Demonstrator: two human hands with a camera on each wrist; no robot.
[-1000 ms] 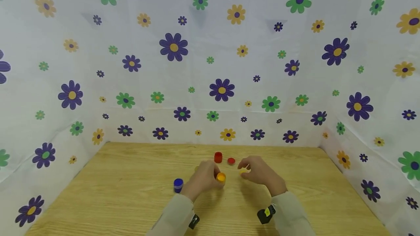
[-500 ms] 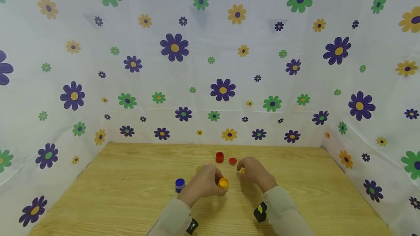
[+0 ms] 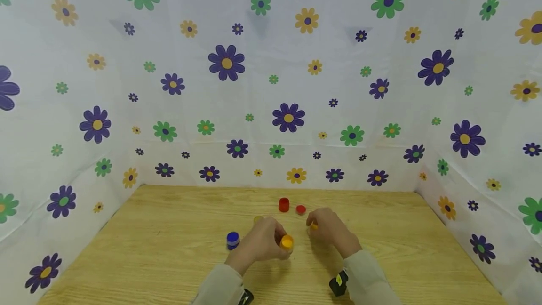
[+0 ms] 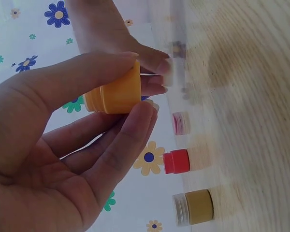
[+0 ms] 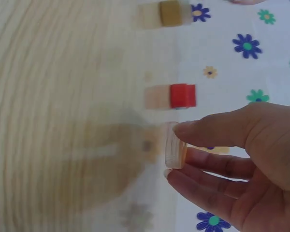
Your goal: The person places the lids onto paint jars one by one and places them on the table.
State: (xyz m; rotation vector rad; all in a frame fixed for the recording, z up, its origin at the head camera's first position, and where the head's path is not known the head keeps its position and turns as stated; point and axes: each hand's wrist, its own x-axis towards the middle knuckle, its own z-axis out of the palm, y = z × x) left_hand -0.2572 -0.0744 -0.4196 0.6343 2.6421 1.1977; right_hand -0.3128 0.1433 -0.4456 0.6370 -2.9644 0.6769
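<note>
The small orange jar (image 4: 120, 92) is up off the counter (image 3: 169, 258), roughly upright and without its lid, in the left hand (image 3: 261, 244). The thumb presses one side of its body and the fingers meet the other, leaving the narrower neck free. It looks like smooth, stiff plastic — light, I would judge, and not easily broken, though a wet or painty wall could turn slippery. The mouth faces up with orange showing inside; how full it is I cannot tell, so it is best kept level. The best hold is low on the body, where the fingers keep off the rim.

The right hand (image 3: 332, 229) pinches a clear lid (image 5: 174, 147) by its edge, thumb on one side and fingers on the other, close to the counter; whether it touches I cannot tell. The lid should be very light and rather stiff, and the fine ribs round its edge ought to give good grip — a better place to take it than the flat face.

The red jar (image 3: 283, 204) stands beyond both hands, with the red lid (image 3: 300, 210) just beside it.
</note>
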